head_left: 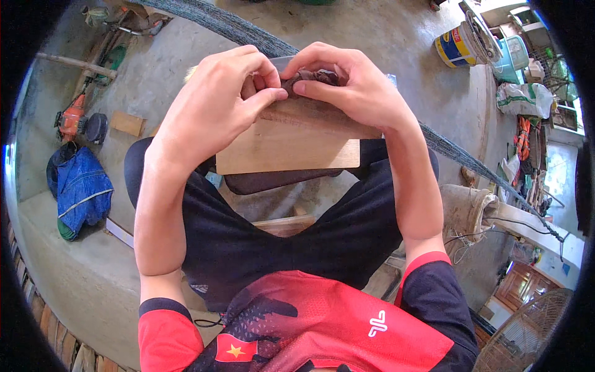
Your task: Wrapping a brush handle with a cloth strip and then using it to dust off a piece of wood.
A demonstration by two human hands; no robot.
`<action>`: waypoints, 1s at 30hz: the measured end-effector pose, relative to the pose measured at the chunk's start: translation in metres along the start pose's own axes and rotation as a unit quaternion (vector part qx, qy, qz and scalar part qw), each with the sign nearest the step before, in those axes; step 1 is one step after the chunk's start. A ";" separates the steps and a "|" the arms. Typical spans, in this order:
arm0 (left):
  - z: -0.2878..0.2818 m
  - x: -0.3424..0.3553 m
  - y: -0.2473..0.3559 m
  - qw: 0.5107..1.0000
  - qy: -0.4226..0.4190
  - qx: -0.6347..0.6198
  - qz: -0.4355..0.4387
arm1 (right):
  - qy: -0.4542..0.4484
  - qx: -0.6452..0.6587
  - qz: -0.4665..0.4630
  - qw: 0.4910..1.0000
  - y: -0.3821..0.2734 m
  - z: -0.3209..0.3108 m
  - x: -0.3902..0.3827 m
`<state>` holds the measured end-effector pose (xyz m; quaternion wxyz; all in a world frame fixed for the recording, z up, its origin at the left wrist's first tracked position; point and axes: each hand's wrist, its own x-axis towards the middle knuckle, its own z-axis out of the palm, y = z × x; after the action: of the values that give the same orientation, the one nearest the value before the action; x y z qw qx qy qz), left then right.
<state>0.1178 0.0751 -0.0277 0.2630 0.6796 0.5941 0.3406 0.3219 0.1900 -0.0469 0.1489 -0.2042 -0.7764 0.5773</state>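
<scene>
A dark brown, crumpled bundle (299,85) of what looks like dried leaf or cloth is between my hands at the far side of a wooden board. My right hand (356,80) curls around it, thumb pressed on top. At its left end my left hand (226,93) is closed, thumb tip against the fingers; whatever those fingers pinch is too small to make out. Beneath my hands lies the brown wooden board (291,146) with a paler front face, over my lap. Just beyond my fingers shows a flat grey piece (282,62), mostly hidden.
A dark woven band (455,152) stretches diagonally behind the board. On the left are an orange tool (72,116), a blue bag (85,189) and a small wood piece (128,123). A yellow-and-blue bucket (457,47) stands far right; a fan (527,335) is near right.
</scene>
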 end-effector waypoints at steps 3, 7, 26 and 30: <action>-0.001 0.001 0.000 1.000 -0.007 0.012 0.021 | 0.014 -0.023 -0.014 1.000 0.000 0.001 -0.002; -0.004 0.000 0.001 0.998 -0.002 0.040 0.056 | 0.042 -0.012 -0.020 0.999 0.000 0.004 -0.002; -0.004 0.006 -0.008 0.997 0.010 -0.058 -0.042 | 0.041 -0.010 -0.017 0.999 -0.007 0.005 -0.004; -0.001 0.004 -0.003 0.997 0.048 -0.023 -0.056 | 0.029 -0.002 -0.012 1.000 -0.003 0.004 -0.002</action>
<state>0.1152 0.0792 -0.0291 0.2683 0.6216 0.6353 0.3716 0.3219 0.1852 -0.0453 0.1778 -0.2114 -0.7753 0.5679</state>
